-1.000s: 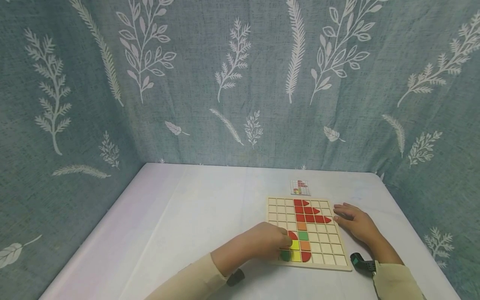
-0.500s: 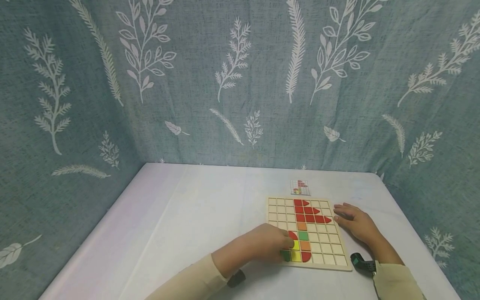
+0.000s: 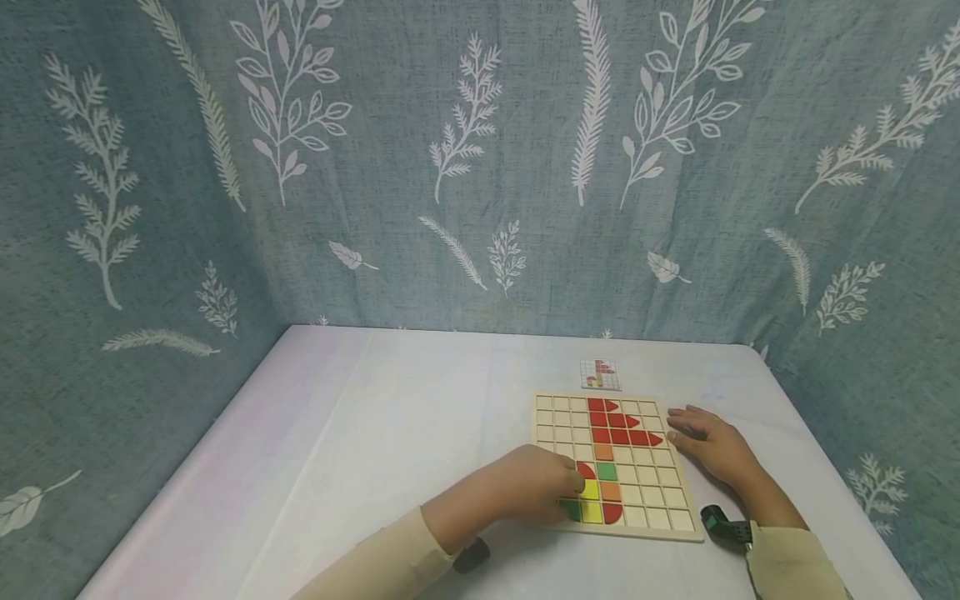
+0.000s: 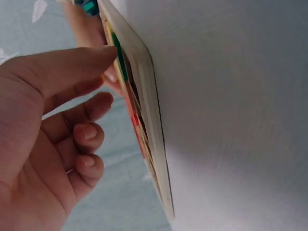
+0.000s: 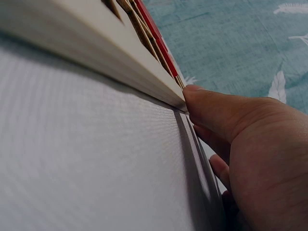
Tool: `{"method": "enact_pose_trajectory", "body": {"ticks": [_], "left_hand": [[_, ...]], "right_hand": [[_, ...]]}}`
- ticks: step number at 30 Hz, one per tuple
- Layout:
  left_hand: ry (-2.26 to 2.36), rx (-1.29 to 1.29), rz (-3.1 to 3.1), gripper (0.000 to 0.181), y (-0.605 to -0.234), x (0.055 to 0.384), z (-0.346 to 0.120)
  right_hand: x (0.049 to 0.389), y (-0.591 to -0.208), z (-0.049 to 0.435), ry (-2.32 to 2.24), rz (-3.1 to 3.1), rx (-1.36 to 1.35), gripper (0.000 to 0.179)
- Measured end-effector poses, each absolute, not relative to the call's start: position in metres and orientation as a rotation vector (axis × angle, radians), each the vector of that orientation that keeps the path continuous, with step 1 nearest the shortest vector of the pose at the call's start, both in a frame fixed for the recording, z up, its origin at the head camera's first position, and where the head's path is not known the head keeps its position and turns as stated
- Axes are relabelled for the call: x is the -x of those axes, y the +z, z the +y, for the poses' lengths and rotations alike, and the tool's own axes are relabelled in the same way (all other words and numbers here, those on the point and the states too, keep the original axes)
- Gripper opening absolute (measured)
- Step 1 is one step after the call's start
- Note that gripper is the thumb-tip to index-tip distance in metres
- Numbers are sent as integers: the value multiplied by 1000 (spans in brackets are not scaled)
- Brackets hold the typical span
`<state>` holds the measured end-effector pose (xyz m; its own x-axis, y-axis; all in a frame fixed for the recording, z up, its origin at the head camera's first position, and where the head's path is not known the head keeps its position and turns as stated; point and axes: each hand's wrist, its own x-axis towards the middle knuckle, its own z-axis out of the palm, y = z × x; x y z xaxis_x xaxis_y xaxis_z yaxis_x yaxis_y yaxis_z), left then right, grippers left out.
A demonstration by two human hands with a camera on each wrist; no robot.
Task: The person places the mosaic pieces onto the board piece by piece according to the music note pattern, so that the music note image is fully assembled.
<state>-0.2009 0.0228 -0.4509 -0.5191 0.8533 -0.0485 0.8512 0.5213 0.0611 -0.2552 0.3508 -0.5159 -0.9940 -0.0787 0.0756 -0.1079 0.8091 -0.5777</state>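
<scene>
A wooden grid board (image 3: 660, 498) lies flat on the table with coloured tiles in its cells. Over its near left part is my left hand (image 3: 532, 487), fingers loosely bent. In the left wrist view its thumb tip touches or nearly touches a green tile (image 4: 121, 66), and the other fingertips hold nothing visible. Close to it are a yellow tile (image 3: 592, 512) and a rounded red tile (image 3: 586, 471); some cells are hidden under the hand. My right hand (image 3: 712, 446) rests on the table, its thumb (image 5: 207, 103) against the board's right edge.
A small pattern card (image 3: 600, 375) lies behind the board. Red tiles (image 3: 619, 436) form stepped rows at the board's far side, with orange and green ones below. The white table (image 3: 405, 408) meets leafy grey-green curtains (image 3: 465, 267) at the back and sides.
My left hand shifts very slightly over the near left tiles, uncovering a little more of a yellow one than half a second ago. The right hand stays put.
</scene>
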Motion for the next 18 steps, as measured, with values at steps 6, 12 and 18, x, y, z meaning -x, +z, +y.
{"method": "enact_pose_trajectory", "body": {"ticks": [6, 12, 18], "left_hand": [[64, -1492, 2683, 18, -454, 202, 23], [32, -1457, 2711, 19, -454, 200, 26], [18, -1446, 2728, 21, -455, 200, 27]], "right_hand": [[254, -515, 350, 941, -2942, -157, 60], [254, -514, 349, 949, -2935, -158, 58], [254, -516, 350, 939, -2934, -163, 58]]}}
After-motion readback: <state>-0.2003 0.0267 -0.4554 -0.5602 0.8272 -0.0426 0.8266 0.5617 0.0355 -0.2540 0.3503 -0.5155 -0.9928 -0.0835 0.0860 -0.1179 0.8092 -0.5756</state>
